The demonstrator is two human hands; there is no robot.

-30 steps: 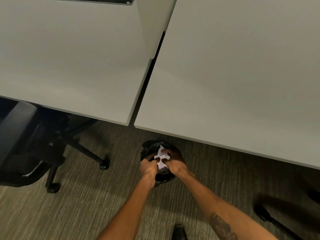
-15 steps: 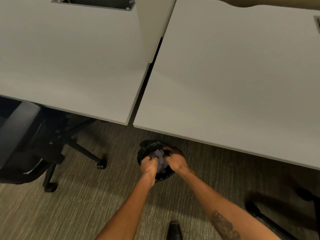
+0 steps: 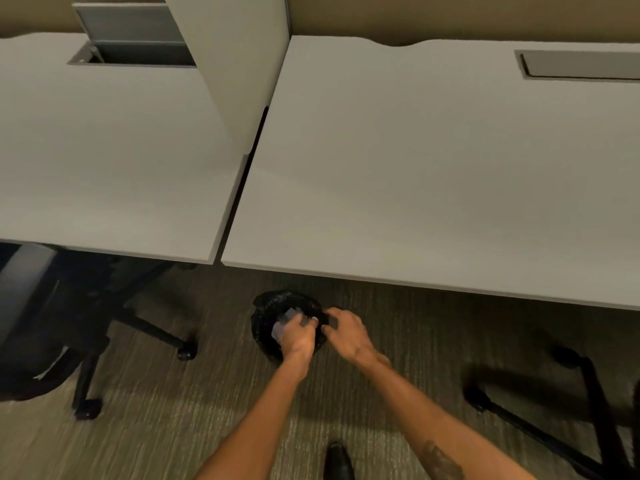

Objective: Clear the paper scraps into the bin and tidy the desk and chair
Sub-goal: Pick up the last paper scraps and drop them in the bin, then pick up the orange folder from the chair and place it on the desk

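Observation:
A small round black bin point(image 3: 268, 311) with a dark liner stands on the carpet just in front of the right desk point(image 3: 433, 174). Pale paper scraps point(image 3: 281, 328) lie inside it. My left hand point(image 3: 298, 336) is over the bin mouth, fingers curled down onto the scraps. My right hand point(image 3: 346, 332) is at the bin's right rim, fingers pinched on the black liner edge. A black office chair point(image 3: 52, 327) stands at the left, half under the left desk point(image 3: 104, 150).
A white divider panel point(image 3: 239, 64) rises between the two desks. An open cable tray point(image 3: 135, 46) sits in the left desk, a closed one point(image 3: 581, 65) in the right. A second chair base point(image 3: 540, 420) stands at the right. My shoe point(image 3: 339, 462) is near the bottom edge.
The white scrap held up between both hands a second ago has gone down into the bin. My view has tilted up, showing more of the desks' back edges.

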